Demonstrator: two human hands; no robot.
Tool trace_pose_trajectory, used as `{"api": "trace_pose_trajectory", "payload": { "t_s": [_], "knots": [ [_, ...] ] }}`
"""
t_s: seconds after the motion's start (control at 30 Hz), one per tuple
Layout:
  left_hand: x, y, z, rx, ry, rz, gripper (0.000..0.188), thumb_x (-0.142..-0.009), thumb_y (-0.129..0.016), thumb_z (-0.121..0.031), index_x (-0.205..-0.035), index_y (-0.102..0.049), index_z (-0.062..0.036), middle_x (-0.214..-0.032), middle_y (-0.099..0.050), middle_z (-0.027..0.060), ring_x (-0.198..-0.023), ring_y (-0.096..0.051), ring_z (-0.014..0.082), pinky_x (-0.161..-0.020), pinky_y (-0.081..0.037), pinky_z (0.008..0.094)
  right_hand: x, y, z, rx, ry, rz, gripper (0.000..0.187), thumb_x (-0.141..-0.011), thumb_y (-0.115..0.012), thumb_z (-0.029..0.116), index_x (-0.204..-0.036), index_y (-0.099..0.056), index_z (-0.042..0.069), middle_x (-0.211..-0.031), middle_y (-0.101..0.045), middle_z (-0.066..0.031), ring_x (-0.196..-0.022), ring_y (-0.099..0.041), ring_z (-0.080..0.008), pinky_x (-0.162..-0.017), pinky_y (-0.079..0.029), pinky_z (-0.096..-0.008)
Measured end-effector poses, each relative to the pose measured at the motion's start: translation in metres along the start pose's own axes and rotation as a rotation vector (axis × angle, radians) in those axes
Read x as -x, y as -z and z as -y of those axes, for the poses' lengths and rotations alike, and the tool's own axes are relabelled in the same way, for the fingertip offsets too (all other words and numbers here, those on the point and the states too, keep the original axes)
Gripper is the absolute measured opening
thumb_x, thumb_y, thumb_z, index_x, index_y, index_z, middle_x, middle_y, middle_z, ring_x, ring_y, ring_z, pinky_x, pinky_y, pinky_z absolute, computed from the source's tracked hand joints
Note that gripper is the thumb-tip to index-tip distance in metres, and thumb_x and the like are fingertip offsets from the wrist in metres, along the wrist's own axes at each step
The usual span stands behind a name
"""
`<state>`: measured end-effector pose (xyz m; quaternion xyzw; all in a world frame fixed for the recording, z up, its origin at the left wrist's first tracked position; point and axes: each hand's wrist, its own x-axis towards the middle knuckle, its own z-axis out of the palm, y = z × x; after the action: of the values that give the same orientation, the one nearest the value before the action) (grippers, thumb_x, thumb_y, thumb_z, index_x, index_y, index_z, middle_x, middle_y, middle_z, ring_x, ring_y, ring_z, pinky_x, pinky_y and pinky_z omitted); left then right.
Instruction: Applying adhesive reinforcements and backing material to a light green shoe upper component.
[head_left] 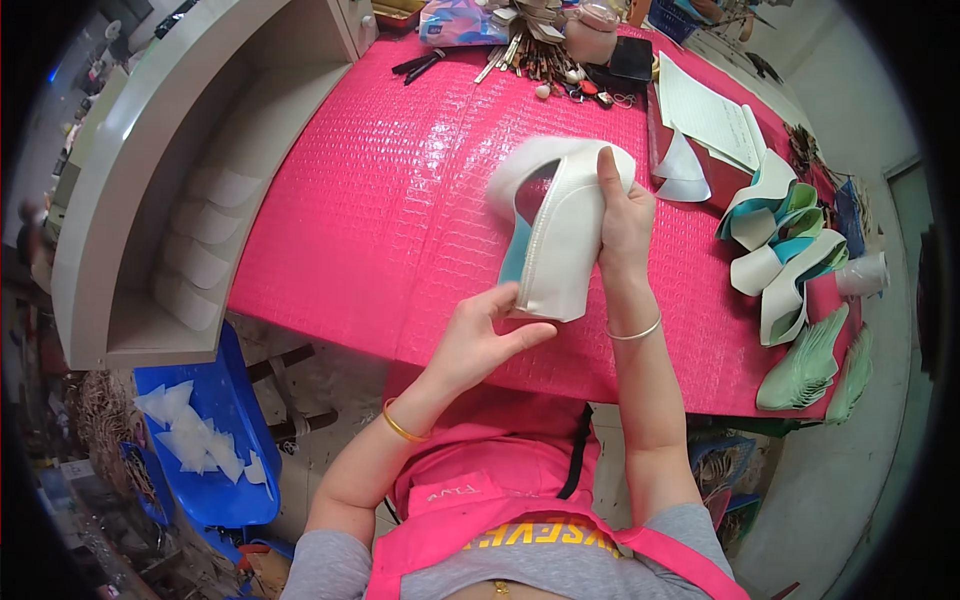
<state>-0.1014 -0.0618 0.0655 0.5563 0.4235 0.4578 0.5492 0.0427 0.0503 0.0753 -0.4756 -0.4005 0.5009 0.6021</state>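
A white shoe upper (pixel 572 245) with teal lining and a stitched edge is held up over the pink table, in front of me. My right hand (pixel 626 225) is closed on its right side, thumb laid over the white face and the other fingers mostly hidden behind. At the lower left corner of the upper is my left hand (pixel 478 338). Its thumb and forefinger stand apart, with the fingertips at the edge of the lining; the other fingers are partly hidden. The far loop of the upper is slightly blurred.
Several white and teal uppers (pixel 800 275) and stacked green pieces (pixel 806 362) lie at the table's right. A notebook (pixel 710 112) and brushes (pixel 535 65) are farther back. A pale shelf (pixel 120 200) borders the left, above a blue tray (pixel 240 400) of white pieces.
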Motion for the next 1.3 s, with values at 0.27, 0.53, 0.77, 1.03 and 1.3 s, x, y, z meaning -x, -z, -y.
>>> {"api": "trace_pose_trajectory", "payload": {
  "t_s": [0.27, 0.53, 0.77, 1.03, 1.3],
  "knots": [
    [-0.009, 0.024, 0.002, 0.348, 0.103, 0.111, 0.026, -0.086, -0.053, -0.015, -0.101, -0.056, 0.006, -0.091, -0.061, 0.0055, -0.077, -0.056, 0.0089, -0.071, -0.045, 0.023, -0.001, -0.012, 0.013, 0.019, 0.054, 0.005, 0.044, -0.084, -0.051, 0.045, -0.065, -0.059, 0.005, -0.054, -0.056, 0.0004, -0.041, -0.049, -0.0053, -0.038, -0.037, -0.0182],
    [-0.058, 0.032, -0.022, 0.659, 0.001, -0.621, 0.035, -0.087, -0.052, -0.03, -0.096, -0.058, 0.0027, -0.086, -0.061, 0.0079, -0.073, -0.059, 0.012, -0.064, -0.047, 0.0256, 0.037, -0.011, 0.005, 0.136, 0.003, 0.78, 0.069, -0.07, -0.068, 0.011, -0.128, -0.032, 0.0, -0.115, -0.049, -0.0118, -0.104, -0.048, -0.0187, -0.086, -0.042, -0.0311],
    [-0.057, 0.041, -0.02, 0.819, 0.07, -0.527, 0.037, -0.088, -0.048, -0.034, -0.092, -0.058, 0.0014, -0.079, -0.061, 0.0079, -0.066, -0.059, 0.0141, -0.059, -0.048, 0.0261, 0.055, -0.025, 0.006, 0.32, 0.068, 0.712, 0.022, -0.072, -0.066, 0.01, -0.084, -0.058, -0.006, -0.077, -0.058, -0.0085, -0.073, -0.055, -0.014, -0.066, -0.043, -0.0255],
    [-0.064, 0.029, -0.025, 0.783, 0.01, -0.663, 0.039, -0.089, -0.046, -0.035, -0.093, -0.057, 0.0017, -0.076, -0.061, 0.0093, -0.063, -0.06, 0.0152, -0.055, -0.05, 0.027, 0.065, -0.035, 0.01, 0.283, 0.387, 0.575, 0.013, -0.082, -0.052, 0.006, -0.073, -0.051, -0.002, -0.068, -0.043, 0.0008, -0.064, -0.038, -0.0064, -0.056, -0.031, -0.0229],
    [-0.067, 0.025, -0.034, 0.678, -0.109, -0.719, 0.032, -0.089, -0.049, -0.029, -0.084, -0.059, 0.0008, -0.073, -0.06, 0.0044, -0.06, -0.056, 0.0106, -0.054, -0.046, 0.0238, 0.067, -0.05, 0.02, -0.169, 0.049, 0.493, 0.023, -0.08, -0.059, 0.011, -0.095, -0.057, -0.005, -0.087, -0.058, -0.0049, -0.084, -0.053, -0.0111, -0.072, -0.042, -0.0245]
  ]
}}
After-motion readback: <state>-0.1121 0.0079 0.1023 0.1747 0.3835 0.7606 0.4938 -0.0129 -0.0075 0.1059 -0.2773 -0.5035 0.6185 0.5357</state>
